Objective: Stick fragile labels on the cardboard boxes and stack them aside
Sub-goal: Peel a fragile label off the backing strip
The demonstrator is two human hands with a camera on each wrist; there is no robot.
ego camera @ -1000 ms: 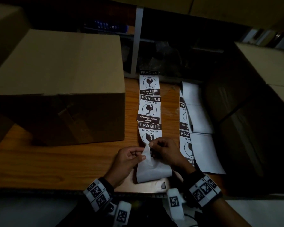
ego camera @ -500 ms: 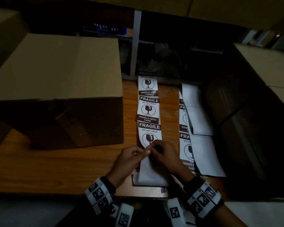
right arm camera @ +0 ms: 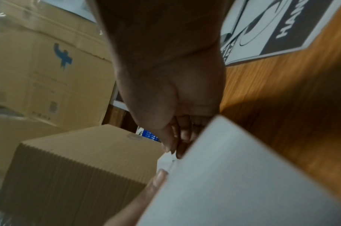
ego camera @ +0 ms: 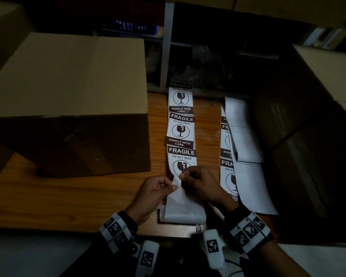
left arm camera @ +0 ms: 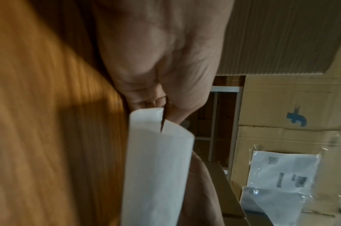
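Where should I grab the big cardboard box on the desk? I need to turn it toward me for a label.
Probably by its two side walls, one hand each. The cardboard box is wide, closed and flat-topped, offering no handle or flap. Come from its near face: right now both the left hand and right hand pinch the label strip.

your left hand (ego camera: 155,191) and right hand (ego camera: 201,183) meet at the near end of the label strip (ego camera: 181,134), both pinching its white backing paper (ego camera: 180,206) where it curls up off the wooden table (ego camera: 68,198). your right fingertips sit on the nearest fragile label (ego camera: 181,160), covering the lower part of its glass icon. the strip runs straight away from you, three labels showing. left of the strip, a closed cardboard box (ego camera: 68,92) stands on the table. right of the strip, a second label strip (ego camera: 227,156) lies half under blank white sheets (ego camera: 248,166). further right of the strip, more boxes (ego camera: 318,116) in shadow. past the strip's far end, dim shelving (ego camera: 167,43).
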